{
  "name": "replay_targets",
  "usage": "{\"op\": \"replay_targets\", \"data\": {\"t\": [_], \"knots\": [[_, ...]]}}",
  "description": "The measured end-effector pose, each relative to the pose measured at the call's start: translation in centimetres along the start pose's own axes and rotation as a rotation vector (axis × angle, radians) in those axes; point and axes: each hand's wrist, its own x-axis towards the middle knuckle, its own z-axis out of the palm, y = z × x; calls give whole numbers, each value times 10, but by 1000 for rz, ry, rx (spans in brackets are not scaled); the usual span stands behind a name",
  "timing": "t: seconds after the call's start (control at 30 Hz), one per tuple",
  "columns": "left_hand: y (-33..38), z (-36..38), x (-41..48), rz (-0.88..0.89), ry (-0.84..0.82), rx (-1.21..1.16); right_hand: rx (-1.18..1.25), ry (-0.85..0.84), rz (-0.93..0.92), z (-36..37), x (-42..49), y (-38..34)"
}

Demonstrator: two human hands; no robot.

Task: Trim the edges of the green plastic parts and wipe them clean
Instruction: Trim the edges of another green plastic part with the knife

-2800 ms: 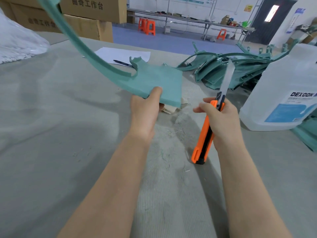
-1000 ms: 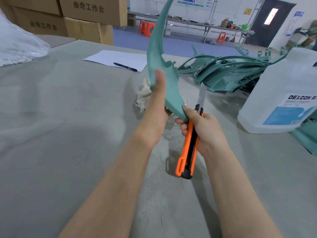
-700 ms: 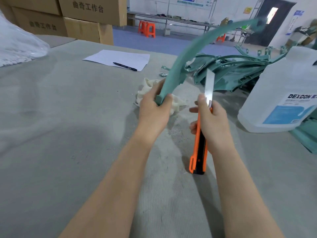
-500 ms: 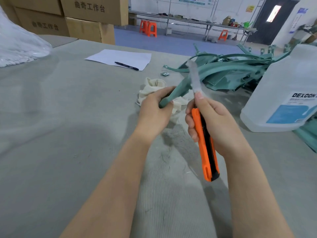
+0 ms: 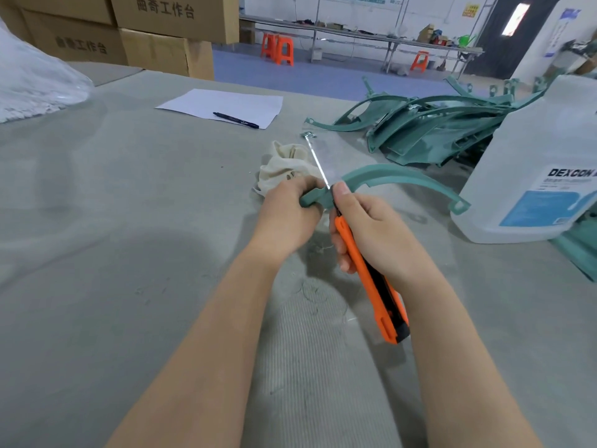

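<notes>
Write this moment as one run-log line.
left hand: grips curved green plastic part | right hand: holds orange utility knife, blade out at part's edge | crumpled cream cloth: on table behind hands | step: trimming

- top box: "曲奇工作台" is printed in dark characters on its brown side.
- lower box, to the left and beneath: the same five characters, "曲奇工作台".
- jug: its white and blue label reads "dexcon" in bold dark slanted capitals, and the word runs up to the frame edge, so anything after it is cut off. the small lines under the name are too fine to read.
- yellow sign on the far wall: it bears lettering, too small to read.
- blue sign right of the dark door: the print is blurred and unreadable.
</notes>
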Motion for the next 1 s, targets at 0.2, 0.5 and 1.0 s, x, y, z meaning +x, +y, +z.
{"op": "replay_targets", "data": {"t": [0.2,0.5,1.0], "knots": [[0,-1,1,-10,-9,17,46,-48,26,6,1,1],[-3,0,0,-46,-54,-53,60,-124,10,11,-3,0],[-4,0,2,68,65,67,132,17,87,0,0,3]]}}
